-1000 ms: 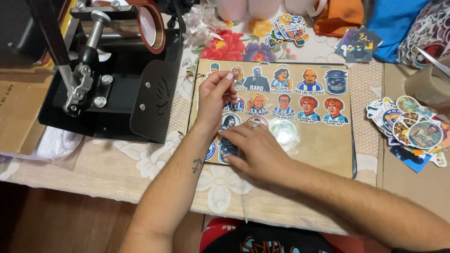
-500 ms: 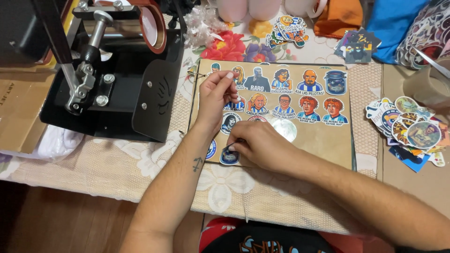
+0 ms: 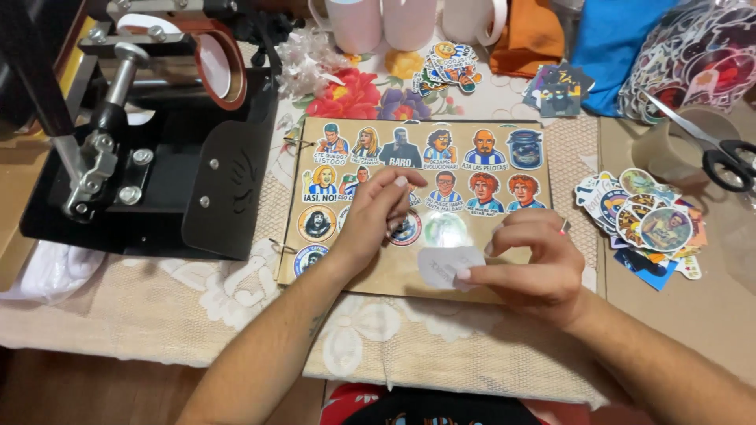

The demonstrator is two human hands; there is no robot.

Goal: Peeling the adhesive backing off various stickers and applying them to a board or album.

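Sticker backing (image 3: 447, 266): small pale grey-white piece, rounded outline, slightly curled, pinched at its right edge between thumb and fingertips of the right hand (image 3: 529, 264). It hangs just over the lower middle of the brown card sheet (image 3: 520, 185); cannot tell if it touches the sheet. Right hand grip narrow, closed on the backing.

Left hand (image 3: 376, 216) lies flat on the sheet, fingers stretched, tips pressing around a round sticker (image 3: 405, 228) in the third row; nothing held, hand open and pressing down. A shiny round sticker (image 3: 446, 229) sits just right of it, just above the backing.

Card sheet: tan, rectangular, binder rings on its left edge, rows of cartoon portrait stickers across the top two rows, round badge-style ones lower left, bare card lower right.

Surface: table with cream lace cloth, floral print under it near the top. Left of the sheet, a black mug heat press (image 3: 150, 142) with lever handle and red-brown band. Right, a loose pile of stickers (image 3: 646, 224) on a brown mat, scissors (image 3: 709, 145) resting on a tape roll. Far edge: white mugs (image 3: 382, 20), orange and blue cloth, more sticker piles. Wooden floor shows lower left.
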